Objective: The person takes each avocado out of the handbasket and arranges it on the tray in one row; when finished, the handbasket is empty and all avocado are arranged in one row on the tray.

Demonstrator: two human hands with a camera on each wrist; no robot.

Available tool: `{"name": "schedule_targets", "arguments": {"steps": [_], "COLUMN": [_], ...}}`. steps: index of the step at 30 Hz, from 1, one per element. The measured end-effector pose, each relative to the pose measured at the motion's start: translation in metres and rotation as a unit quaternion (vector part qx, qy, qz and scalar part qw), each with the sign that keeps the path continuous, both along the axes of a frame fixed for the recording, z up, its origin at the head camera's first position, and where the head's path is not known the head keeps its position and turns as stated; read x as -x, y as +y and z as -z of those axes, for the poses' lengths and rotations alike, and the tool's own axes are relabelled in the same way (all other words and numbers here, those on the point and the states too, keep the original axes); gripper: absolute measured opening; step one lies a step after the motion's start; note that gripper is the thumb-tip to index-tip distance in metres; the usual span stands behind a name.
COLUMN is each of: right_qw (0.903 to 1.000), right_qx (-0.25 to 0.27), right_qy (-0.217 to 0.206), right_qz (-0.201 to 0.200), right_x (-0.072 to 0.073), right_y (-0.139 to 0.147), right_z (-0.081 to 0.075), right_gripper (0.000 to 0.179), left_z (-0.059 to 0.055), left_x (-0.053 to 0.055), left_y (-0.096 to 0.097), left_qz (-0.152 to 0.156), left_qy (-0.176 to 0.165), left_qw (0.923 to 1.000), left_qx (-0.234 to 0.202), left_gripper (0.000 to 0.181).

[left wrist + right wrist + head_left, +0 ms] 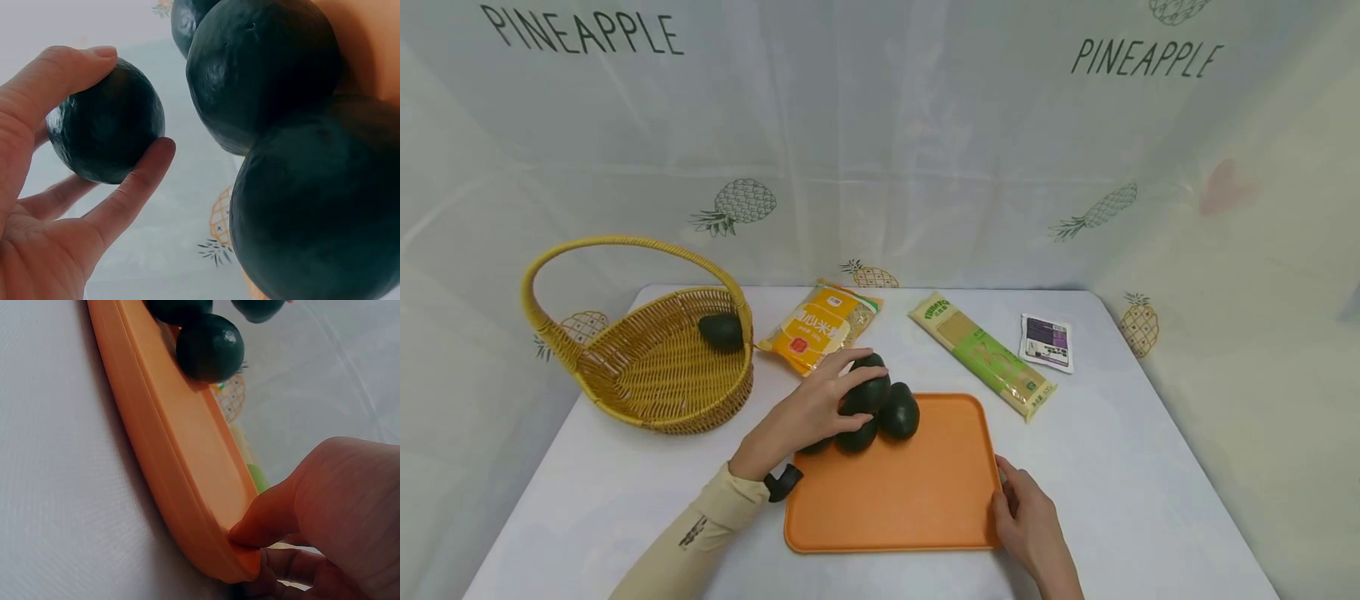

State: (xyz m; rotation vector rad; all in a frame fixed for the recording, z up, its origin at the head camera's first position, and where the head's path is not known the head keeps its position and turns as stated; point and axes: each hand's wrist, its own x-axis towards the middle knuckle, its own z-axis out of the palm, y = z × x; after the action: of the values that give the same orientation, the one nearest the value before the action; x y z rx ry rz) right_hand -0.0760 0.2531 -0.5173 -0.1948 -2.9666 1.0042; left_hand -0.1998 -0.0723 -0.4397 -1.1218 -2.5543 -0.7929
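Left hand (817, 402) grips an avocado (867, 397) above 3 more avocados (901, 414) on the orange tray (910, 500)! Right hand (1028, 515) pinches the tray.

So the desk (1120, 475) has a plain white top, and there's a fair bit on it. Toward the back left sits a yellow wicker basket (718, 404) with a tall hooped handle. Right by it lies an orange food packet (818, 329), so close I can't tell if they touch. Further right there's a long green-labelled packet (988, 358) lying at a slant, with a small white-and-purple sachet (1047, 342) just beside it. An orange rectangular tray (898, 500) sits front and middle.
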Motion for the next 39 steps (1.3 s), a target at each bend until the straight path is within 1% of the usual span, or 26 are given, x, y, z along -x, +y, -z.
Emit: {"name": "schedule_targets", "arguments": {"steps": [5,10,14,16,19,24,28,32,38,39], "right_qw": [1.0000,1.0000,0.9999,0.9998,0.9997,0.9999,1.0000,1.0000,0.9996,0.9997], "right_qx": [-0.001,0.000,-0.002,-0.003,-0.003,-0.001,0.004,0.006,0.007,0.008], "right_qy": [0.002,-0.001,0.014,0.021,0.024,0.014,0.006,-0.001,-0.023,-0.021], "right_qz": [0.002,0.005,0.005,0.004,0.001,-0.004,-0.001,-0.001,0.010,0.009], "right_x": [0.000,0.000,-0.001,-0.001,-0.001,0.000,0.000,0.001,0.003,0.004], "right_y": [0.001,0.001,0.001,0.001,0.001,0.002,0.003,0.003,0.002,0.002], "right_z": [0.000,0.001,0.002,0.002,0.002,0.002,0.001,0.001,0.000,0.000], "right_gripper": [0.050,0.050,0.049,0.049,0.049,0.049,0.049,0.050,0.052,0.051], "left_z": [-0.001,-0.003,-0.003,-0.001,-0.001,0.000,0.001,-0.001,-0.005,-0.006], "left_x": [-0.001,-0.001,-0.002,-0.002,-0.002,-0.002,-0.001,0.000,0.000,0.000], "left_y": [0.007,0.015,0.020,0.022,0.023,0.027,0.032,0.036,0.041,0.042], "left_qz": [-0.007,-0.003,0.003,0.001,-0.004,-0.004,0.000,0.004,0.007,0.009], "left_qy": [-0.008,-0.003,0.002,0.002,-0.009,-0.023,-0.017,-0.013,-0.022,-0.024], "left_qw": [0.9999,1.0000,1.0000,1.0000,0.9999,0.9997,0.9998,0.9999,0.9997,0.9997], "left_qx": [0.000,0.002,0.001,0.000,-0.003,-0.011,-0.013,-0.006,0.002,0.002], "left_gripper": [0.064,0.065,0.065,0.066,0.066,0.064,0.064,0.062,0.062,0.062]}}
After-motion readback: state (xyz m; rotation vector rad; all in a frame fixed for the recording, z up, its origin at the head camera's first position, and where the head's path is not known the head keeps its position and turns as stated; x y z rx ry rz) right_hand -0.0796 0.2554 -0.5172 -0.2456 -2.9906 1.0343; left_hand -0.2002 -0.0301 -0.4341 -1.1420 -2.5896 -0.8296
